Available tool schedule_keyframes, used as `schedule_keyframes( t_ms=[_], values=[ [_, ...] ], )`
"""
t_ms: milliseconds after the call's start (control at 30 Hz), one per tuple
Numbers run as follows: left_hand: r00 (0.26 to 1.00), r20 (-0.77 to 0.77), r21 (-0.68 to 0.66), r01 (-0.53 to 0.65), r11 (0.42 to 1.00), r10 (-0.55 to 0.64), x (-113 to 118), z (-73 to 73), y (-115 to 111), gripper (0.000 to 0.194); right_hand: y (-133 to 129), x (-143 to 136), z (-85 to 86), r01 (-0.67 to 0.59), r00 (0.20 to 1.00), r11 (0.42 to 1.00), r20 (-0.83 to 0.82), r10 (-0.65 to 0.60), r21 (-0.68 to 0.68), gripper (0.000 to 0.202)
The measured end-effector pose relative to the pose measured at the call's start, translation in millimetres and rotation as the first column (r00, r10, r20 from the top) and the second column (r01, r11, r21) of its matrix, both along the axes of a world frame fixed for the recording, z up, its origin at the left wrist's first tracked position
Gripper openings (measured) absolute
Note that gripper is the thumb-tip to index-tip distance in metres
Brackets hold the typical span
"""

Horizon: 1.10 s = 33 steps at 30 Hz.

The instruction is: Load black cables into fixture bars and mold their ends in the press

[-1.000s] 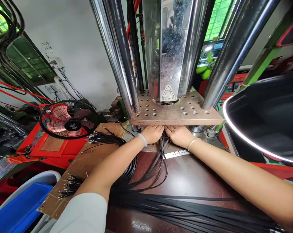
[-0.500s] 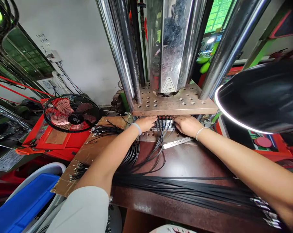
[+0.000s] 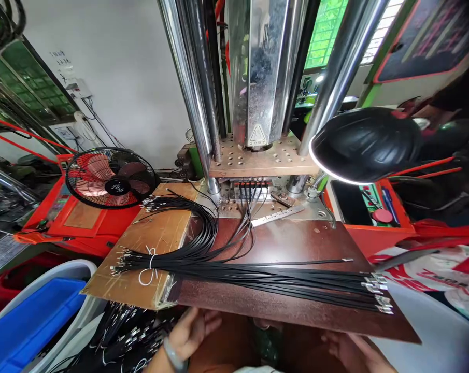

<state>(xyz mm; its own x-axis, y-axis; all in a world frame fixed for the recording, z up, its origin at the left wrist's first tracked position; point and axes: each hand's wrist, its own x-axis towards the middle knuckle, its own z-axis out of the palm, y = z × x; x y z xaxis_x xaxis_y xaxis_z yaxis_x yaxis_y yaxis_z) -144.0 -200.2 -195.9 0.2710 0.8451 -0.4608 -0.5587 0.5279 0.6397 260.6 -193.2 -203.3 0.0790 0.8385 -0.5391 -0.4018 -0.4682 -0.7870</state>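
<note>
Black cables with silver metal tips (image 3: 203, 267) lie across the glossy dark-red bench (image 3: 308, 241); below its front edge, my left hand (image 3: 191, 331) and right hand (image 3: 349, 347) spread empty. Keeping cables uncrossed should ease handling.

Single head view, looking forward and down from the near edge of a glossy dark-brown tabletop (image 3: 296, 238); tabletop close below, tall steel press with chrome columns (image 3: 259, 77) beyond, upright.

tabletop (image 3: 296, 238): glossy | cables (image 3: 269, 273): smooth | cardboard (image 3: 156, 232): matt, shiny-taped edge | columns (image 3: 185, 77): polished metal | tray (image 3: 36, 318): smooth plastic
</note>
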Motion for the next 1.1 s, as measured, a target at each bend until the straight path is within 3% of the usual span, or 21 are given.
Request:
schedule_keyframes(
  t_ms=[100,167,267,467,700,833,900,933,967,1000,1033,1067,1100],
  values=[
    [0.936,0.095,0.056,-0.344,0.937,0.338,22,-14.3,19,0.052,17,-24,-5.7,0.152,0.976,0.985,-0.171,-0.136,0.083,0.045],
    [0.896,0.089,0.050,-0.439,0.897,0.434,26,-20.7,24,0.049,22,-26,-5.8,0.170,0.969,0.978,-0.200,-0.144,0.123,0.042],
    [0.876,0.081,0.058,-0.480,0.875,0.476,24,-30.9,23,0.043,21,-23,-7.3,0.141,0.973,0.976,-0.204,-0.106,0.165,0.040],
    [0.880,0.070,0.067,-0.473,0.878,0.469,20,-37.1,23,0.057,16,-24,-11.4,0.112,0.972,0.973,-0.227,-0.065,0.203,0.039],
    [0.929,-0.005,0.095,-0.369,0.925,0.371,9,-43.4,34,0.068,23,-28,-9.2,0.116,0.979,0.963,-0.190,-0.070,0.244,0.047],
    [0.932,-0.061,0.108,-0.350,0.930,0.358,20,-24.4,31,0.068,19,-31,-5.9,0.095,0.992,0.962,-0.110,-0.069,0.257,0.046],
    [0.949,-0.171,0.132,-0.244,0.961,0.265,25,-9.4,22,0.063,7,-34,1.9,-0.060,0.997,0.974,0.057,0.049,0.220,0.047],
    [0.944,-0.278,0.161,-0.134,0.978,0.176,27,0.3,15,0.061,0,-34,10.2,-0.208,0.966,0.954,0.198,0.167,0.214,0.046],
    [0.906,-0.419,0.202,0.026,0.979,0.062,27,12.3,9,0.059,-6,-34,22.2,-0.400,0.882,0.888,0.361,0.305,0.226,0.044],
    [0.816,-0.576,0.244,0.237,0.941,-0.056,28,27.0,2,0.054,-11,-33,38.2,-0.600,0.742,0.760,0.530,0.411,0.251,0.039],
    [0.678,-0.721,0.275,0.470,0.839,-0.143,28,44.6,-2,0.048,-11,-31,57.5,-0.775,0.575,0.564,0.688,0.444,0.284,0.031],
    [0.522,-0.836,0.287,0.679,0.675,-0.169,29,64.4,-4,0.042,-6,-29,78.9,-0.889,0.435,0.333,0.811,0.392,0.315,0.023],
    [0.399,-0.907,0.291,0.827,0.481,-0.137,30,85.4,-3,0.035,7,-26,101.1,-0.930,0.363,0.158,0.891,0.273,0.331,0.019]
  ],
)
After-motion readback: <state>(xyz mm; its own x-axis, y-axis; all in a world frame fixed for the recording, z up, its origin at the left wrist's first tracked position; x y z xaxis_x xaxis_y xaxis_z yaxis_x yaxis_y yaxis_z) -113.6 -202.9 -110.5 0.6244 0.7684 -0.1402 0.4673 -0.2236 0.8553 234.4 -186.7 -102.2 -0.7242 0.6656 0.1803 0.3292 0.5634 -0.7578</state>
